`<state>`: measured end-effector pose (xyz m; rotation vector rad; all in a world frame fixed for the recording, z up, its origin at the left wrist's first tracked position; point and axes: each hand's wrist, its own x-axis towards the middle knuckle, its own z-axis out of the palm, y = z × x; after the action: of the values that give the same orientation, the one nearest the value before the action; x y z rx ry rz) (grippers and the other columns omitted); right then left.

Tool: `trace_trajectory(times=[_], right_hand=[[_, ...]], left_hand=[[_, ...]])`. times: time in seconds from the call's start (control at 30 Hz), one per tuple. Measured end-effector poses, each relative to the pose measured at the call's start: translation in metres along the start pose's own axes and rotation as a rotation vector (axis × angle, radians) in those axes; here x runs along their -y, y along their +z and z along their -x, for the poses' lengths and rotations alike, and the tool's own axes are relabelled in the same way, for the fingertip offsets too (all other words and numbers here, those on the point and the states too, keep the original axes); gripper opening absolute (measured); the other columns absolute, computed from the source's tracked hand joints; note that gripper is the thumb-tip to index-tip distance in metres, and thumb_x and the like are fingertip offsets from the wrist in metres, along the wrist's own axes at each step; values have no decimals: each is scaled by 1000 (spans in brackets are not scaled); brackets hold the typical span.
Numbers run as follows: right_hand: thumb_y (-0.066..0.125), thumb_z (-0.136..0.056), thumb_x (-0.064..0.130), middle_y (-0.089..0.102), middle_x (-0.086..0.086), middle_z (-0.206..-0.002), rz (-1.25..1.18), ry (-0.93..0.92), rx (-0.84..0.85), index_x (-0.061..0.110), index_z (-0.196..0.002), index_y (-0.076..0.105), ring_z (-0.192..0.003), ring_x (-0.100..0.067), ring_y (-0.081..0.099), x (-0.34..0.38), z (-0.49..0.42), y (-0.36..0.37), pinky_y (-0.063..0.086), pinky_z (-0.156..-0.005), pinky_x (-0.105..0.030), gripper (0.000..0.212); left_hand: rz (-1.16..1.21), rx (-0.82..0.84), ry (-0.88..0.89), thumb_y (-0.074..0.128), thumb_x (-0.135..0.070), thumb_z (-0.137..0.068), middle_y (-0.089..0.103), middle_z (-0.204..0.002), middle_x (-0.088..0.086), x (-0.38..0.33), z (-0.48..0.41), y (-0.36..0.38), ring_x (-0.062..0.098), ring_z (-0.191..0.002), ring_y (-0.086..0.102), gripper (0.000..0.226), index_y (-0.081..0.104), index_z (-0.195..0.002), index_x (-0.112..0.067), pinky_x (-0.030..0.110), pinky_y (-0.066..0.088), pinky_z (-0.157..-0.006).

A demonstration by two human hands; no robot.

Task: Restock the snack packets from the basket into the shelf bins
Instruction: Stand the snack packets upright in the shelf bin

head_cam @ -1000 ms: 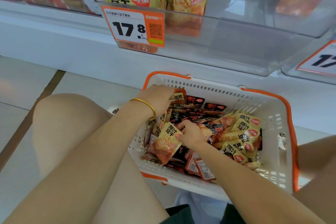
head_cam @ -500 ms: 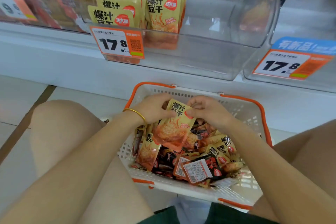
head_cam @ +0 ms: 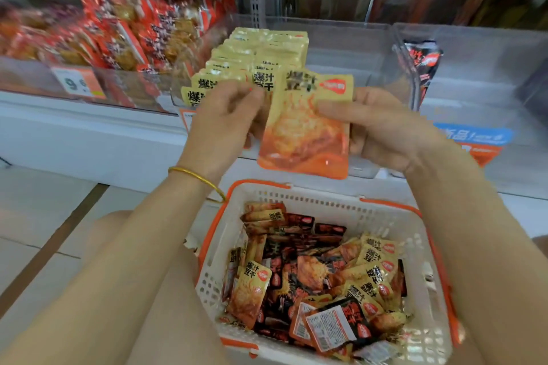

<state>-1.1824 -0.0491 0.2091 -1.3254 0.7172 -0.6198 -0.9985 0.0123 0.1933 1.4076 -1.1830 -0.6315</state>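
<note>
Two hands are up at the shelf, one yellow packet (head_cam: 302,127) upright between them. It hangs above the basket (head_cam: 385,207), just in front of the clear bin (head_cam: 341,47) where the matching yellow row (head_cam: 258,53) stands.

The right hand (head_cam: 382,130) has its thumb across the packet's face and fingers behind, a pinching grip on the right edge. The left hand (head_cam: 225,118) is curled at the upper left corner, its grip pinching there too. It's blurred and tight against the row's front packets, so I can't say if it touches them.

Here's the danger, as I see it. That row stands on edge, and a nudge from the left knuckles could tip it backwards. The pouch is soft, so if it's pushed in bottom-first against the bin's front wall it may buckle and slump. If one grip lets go too soon, it drops back among the mixed yellow and black packs below. And watch the neighbouring bin (head_cam: 474,68), with one black packet (head_cam: 424,68) inside: drift right and it's misfiled.
</note>
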Motion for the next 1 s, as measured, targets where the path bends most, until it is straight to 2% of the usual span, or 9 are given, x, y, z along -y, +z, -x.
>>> trace_trajectory(times=[0.13, 0.23, 0.33, 0.43, 0.5, 0.63, 0.83, 0.9, 1.0], right_hand=[[64, -87, 16, 68, 8, -63, 166, -135, -243, 19, -83, 62, -49, -3, 58, 37, -48, -4, 46, -43, -16, 5], [66, -85, 5, 66, 4, -74, 345, -97, -310, 17, -91, 62, -49, -1, 60, 31, -84, -5, 54, -47, -21, 14], [71, -80, 1, 66, -7, -84, 498, 73, -282, 9, -98, 63, -66, -17, 66, 5, -111, -1, 60, -61, -34, 22], [70, -83, 21, 67, -13, -93, 911, 125, -320, 10, -81, 63, -85, -27, 65, -10, -127, 2, 54, -83, -38, 13], [64, -86, 38, 65, -8, -90, 1089, 146, -344, 14, -76, 57, -81, -22, 61, -11, -128, 2, 51, -82, -32, 27], [65, -85, 41, 68, -10, -103, 1018, 152, -334, 8, -104, 64, -96, -26, 65, -15, -136, 3, 53, -87, -38, 37], [66, -85, 39, 67, -8, -103, 1069, 148, -290, 13, -97, 62, -97, -24, 64, -17, -138, 4, 52, -82, -33, 29], [68, -84, 39, 65, -8, -89, 1022, 160, -297, 13, -77, 55, -88, -23, 66, -13, -131, 1, 55, -82, -34, 30], [68, -84, 41, 67, -10, -69, 1009, 125, -350, 9, -64, 55, -49, -11, 62, 4, -112, -1, 55, -65, -27, 40]], left_hand=[[-543, -203, 378, 49, -15, -89, 57, -91, 0, 6, -26, -13, 16, -84, 55, 11, 59, -94, -14, 24, 41, -76], [-913, -101, 423, 44, -22, -85, 60, -109, 15, 29, -43, -15, 35, -105, 53, 30, 63, -100, -6, 41, 40, -91], [-1067, 10, 366, 41, -33, -89, 52, -130, 20, 43, -46, -9, 37, -125, 44, 42, 61, -111, -3, 55, 29, -107], [-1129, 9, 358, 27, -42, -90, 48, -137, 15, 51, -44, -6, 33, -133, 38, 54, 60, -114, -7, 55, 13, -113], [-1153, 12, 349, 19, -45, -89, 47, -139, 11, 53, -43, -5, 30, -136, 33, 61, 60, -115, -9, 51, 6, -115], [-1155, 6, 364, 17, -46, -89, 46, -140, 11, 55, -45, -6, 29, -138, 30, 63, 60, -115, -9, 49, 4, -115], [-1151, 8, 376, 19, -45, -90, 46, -140, 12, 54, -44, -6, 31, -137, 31, 60, 62, -113, -8, 49, 5, -115], [-1107, -12, 417, 25, -41, -91, 48, -138, 13, 51, -40, -7, 32, -136, 34, 53, 63, -108, -7, 49, 9, -115], [-978, -82, 581, 39, -25, -93, 54, -130, 15, 41, -26, -7, 34, -125, 43, 33, 63, -103, -3, 48, 26, -111]])
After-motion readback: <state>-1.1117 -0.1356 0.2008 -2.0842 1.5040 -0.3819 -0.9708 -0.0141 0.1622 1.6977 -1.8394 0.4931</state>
